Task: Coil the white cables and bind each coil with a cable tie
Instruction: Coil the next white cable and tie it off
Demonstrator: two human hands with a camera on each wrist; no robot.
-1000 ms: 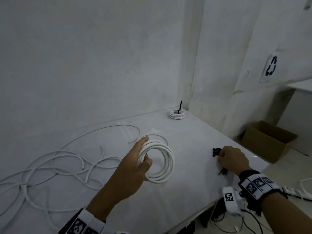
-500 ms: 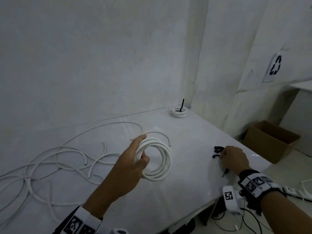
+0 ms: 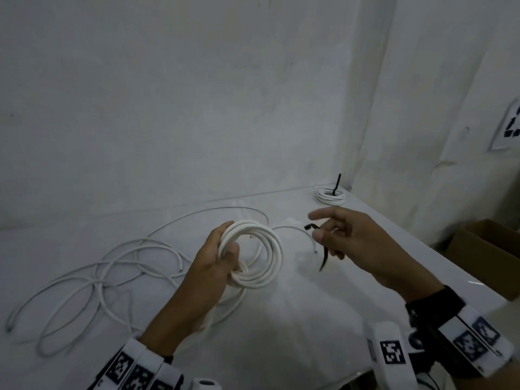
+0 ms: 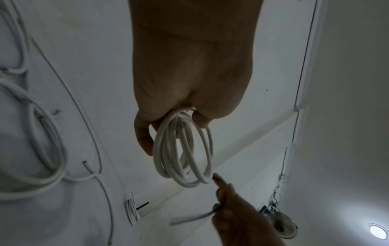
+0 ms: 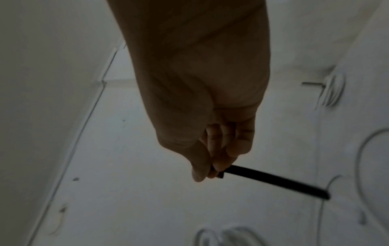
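Note:
My left hand grips a white cable coil of several loops, held upright above the white table; the left wrist view shows the coil hanging from my curled fingers. My right hand pinches a black cable tie just right of the coil, with the forefinger stretched out. In the right wrist view the cable tie sticks out from thumb and fingers. A bound coil with a black tie standing up lies at the table's far corner.
Loose white cables sprawl over the table's left half, one thin strand arcing along the back. Walls close off the back and right. A cardboard box stands on the floor beyond the table's right edge.
My right hand has lifted from the table's right edge with a black cable tie and moved left towards the coil. My left hand has kept its hold on the coil.

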